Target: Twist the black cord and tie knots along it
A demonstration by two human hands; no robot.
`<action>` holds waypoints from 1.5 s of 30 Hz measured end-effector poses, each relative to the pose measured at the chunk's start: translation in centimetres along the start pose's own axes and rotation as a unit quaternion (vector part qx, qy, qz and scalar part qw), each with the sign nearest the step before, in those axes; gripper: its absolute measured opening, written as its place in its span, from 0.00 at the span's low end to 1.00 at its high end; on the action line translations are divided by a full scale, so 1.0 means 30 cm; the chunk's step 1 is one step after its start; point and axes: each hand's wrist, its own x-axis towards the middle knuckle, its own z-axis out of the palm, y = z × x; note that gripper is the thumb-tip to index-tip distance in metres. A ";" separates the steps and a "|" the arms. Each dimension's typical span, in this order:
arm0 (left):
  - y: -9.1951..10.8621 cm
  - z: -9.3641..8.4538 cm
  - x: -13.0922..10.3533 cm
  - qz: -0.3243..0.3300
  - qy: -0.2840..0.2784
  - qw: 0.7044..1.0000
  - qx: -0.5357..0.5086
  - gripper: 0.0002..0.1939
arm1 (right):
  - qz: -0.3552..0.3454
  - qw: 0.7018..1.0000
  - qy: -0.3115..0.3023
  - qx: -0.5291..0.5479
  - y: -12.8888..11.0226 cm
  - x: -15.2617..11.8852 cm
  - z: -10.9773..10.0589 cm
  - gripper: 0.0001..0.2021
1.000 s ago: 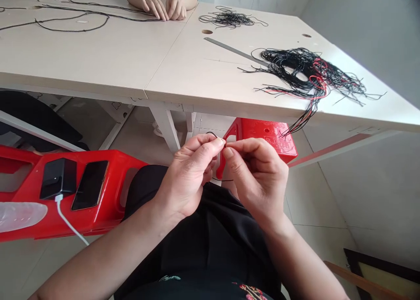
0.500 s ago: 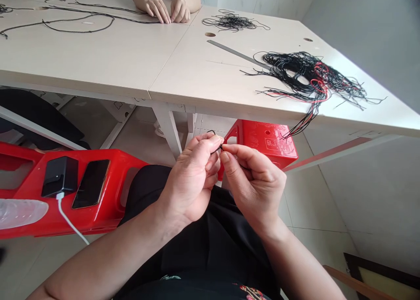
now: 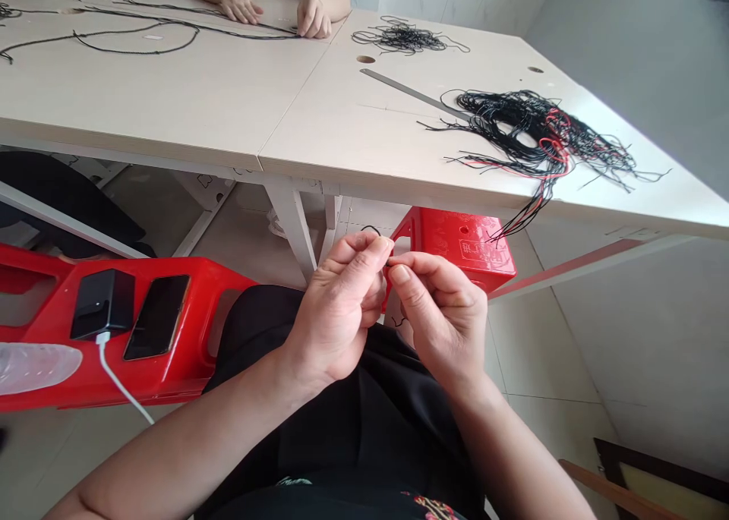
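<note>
Left hand and right hand sit lower than half-second ago, fingers still pinched on thin black cord between fingertips, over lap; short tail now dangles below right thumb.

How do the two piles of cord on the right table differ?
The near cord pile is larger and mixes black with red strands; the far cord pile is smaller and all black. The near pile hangs over the table edge; the far pile lies wholly on top. Both are loose tangles of thin cord.
</note>
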 end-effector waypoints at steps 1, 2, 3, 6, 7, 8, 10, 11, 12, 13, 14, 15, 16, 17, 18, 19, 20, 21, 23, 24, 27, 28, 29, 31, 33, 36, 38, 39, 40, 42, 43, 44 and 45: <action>-0.001 -0.001 -0.001 -0.004 -0.004 1.000 0.008 0.06 | 0.004 1.000 -0.001 0.000 0.002 0.002 -0.002 0.08; -0.003 0.000 -0.003 -0.006 -0.010 1.000 0.017 0.06 | 0.008 1.000 -0.003 0.006 0.002 0.004 -0.002 0.09; -0.005 0.001 -0.005 -0.007 -0.015 1.000 0.026 0.08 | 0.014 1.000 -0.008 0.018 0.001 0.006 0.000 0.09; -0.008 0.004 -0.010 0.010 -0.021 0.998 0.053 0.14 | 0.027 0.998 -0.022 0.048 -0.007 0.003 0.005 0.11; -0.009 0.003 -0.011 0.023 -0.020 0.997 0.067 0.15 | 0.028 0.998 -0.021 0.045 -0.009 0.001 0.005 0.11; -0.008 0.001 -0.011 0.040 -0.020 0.995 0.084 0.14 | 0.028 0.999 -0.016 0.036 -0.011 -0.002 0.002 0.10; -0.005 -0.008 -0.007 0.077 -0.021 0.988 0.129 0.09 | 0.023 1.000 -0.011 0.008 -0.015 -0.003 -0.007 0.10; -0.003 -0.013 -0.005 0.091 -0.023 0.984 0.151 0.08 | 0.020 1.000 -0.014 -0.001 -0.017 0.000 -0.014 0.10; 0.001 -0.019 -0.002 0.101 -0.023 0.980 0.171 0.07 | 0.015 1.000 -0.016 -0.005 -0.020 0.006 -0.022 0.10; 0.004 -0.025 0.000 0.106 -0.025 0.976 0.191 0.08 | 0.013 1.000 -0.017 0.000 -0.024 0.016 -0.029 0.10; 0.007 -0.030 0.001 0.108 -0.031 0.971 0.210 0.08 | 0.014 1.000 -0.019 0.011 -0.029 0.029 -0.037 0.09; 0.010 -0.033 0.001 0.112 -0.038 0.966 0.230 0.09 | 0.019 0.999 -0.021 0.026 -0.034 0.044 -0.044 0.09; 0.012 -0.034 0.001 0.118 -0.047 0.960 0.251 0.09 | 0.031 0.998 -0.032 0.040 -0.039 0.059 -0.050 0.08; 0.014 -0.033 -0.002 0.124 -0.055 0.953 0.272 0.09 | 0.044 0.996 -0.052 0.053 -0.045 0.075 -0.055 0.08; 0.016 -0.031 -0.004 0.130 -0.060 0.945 0.293 0.09 | 0.055 0.994 -0.076 0.062 -0.050 0.088 -0.059 0.08; 0.018 -0.027 -0.008 0.135 -0.062 0.937 0.315 0.09 | 0.060 0.991 -0.098 0.064 -0.056 0.100 -0.063 0.08; 0.020 -0.023 -0.011 0.141 -0.061 0.930 0.335 0.08 | 0.059 0.990 -0.112 0.060 -0.061 0.108 -0.065 0.08; 0.022 -0.018 -0.015 0.147 -0.058 0.922 0.353 0.07 | 0.056 0.990 -0.118 0.046 -0.066 0.112 -0.065 0.08; 0.025 -0.011 -0.020 0.157 -0.052 0.912 0.376 0.08 | 0.045 0.992 -0.115 -0.001 -0.075 0.114 -0.064 0.07; 0.025 -0.010 -0.021 0.159 -0.052 0.910 0.380 0.07 | 0.042 0.992 -0.113 -0.028 -0.078 0.113 -0.063 0.07; 0.018 -0.011 -0.021 0.156 -0.062 0.908 0.383 0.06 | 0.033 0.993 -0.099 -0.059 -0.081 0.110 -0.058 0.08; 0.015 -0.013 -0.020 0.155 -0.065 0.908 0.383 0.06 | 0.026 0.994 -0.094 -0.045 -0.080 0.111 -0.058 0.09; 0.012 -0.015 -0.019 0.156 -0.067 0.908 0.382 0.06 | 0.017 0.996 -0.089 -0.022 -0.079 0.112 -0.059 0.10; 0.010 -0.018 -0.017 0.165 -0.055 0.909 0.379 0.06 | 0.010 0.996 -0.090 0.025 -0.077 0.117 -0.064 0.12; 0.013 -0.020 -0.017 0.180 -0.039 0.906 0.381 0.06 | 0.036 0.991 -0.120 0.048 -0.076 0.121 -0.071 0.11; 0.021 -0.020 -0.020 0.207 -0.032 0.887 0.411 0.05 | 0.084 0.980 -0.178 0.034 -0.077 0.122 -0.077 0.10; 0.024 -0.020 -0.023 0.224 -0.027 0.875 0.429 0.06 | 0.071 0.982 -0.170 0.025 -0.077 0.120 -0.075 0.08; 0.024 -0.020 -0.023 0.229 -0.023 0.872 0.432 0.06 | 0.056 0.986 -0.157 0.016 -0.077 0.118 -0.073 0.08; 0.023 -0.019 -0.023 0.233 -0.021 0.871 0.432 0.06 | 0.039 0.989 -0.143 0.003 -0.077 0.116 -0.069 0.08; 0.019 -0.019 -0.021 0.239 -0.024 0.871 0.428 0.06 | 0.000 0.992 -0.123 -0.037 -0.076 0.111 -0.062 0.07; 0.016 -0.019 -0.019 0.246 -0.028 0.871 0.426 0.07 | -0.022 0.992 -0.114 -0.058 -0.076 0.109 -0.057 0.07; 0.011 -0.021 -0.017 0.253 -0.033 0.870 0.423 0.08 | -0.042 0.991 -0.102 -0.075 -0.076 0.108 -0.053 0.07; 0.006 -0.022 -0.014 0.257 -0.041 0.870 0.420 0.08 | -0.057 0.991 -0.091 -0.083 -0.076 0.107 -0.048 0.08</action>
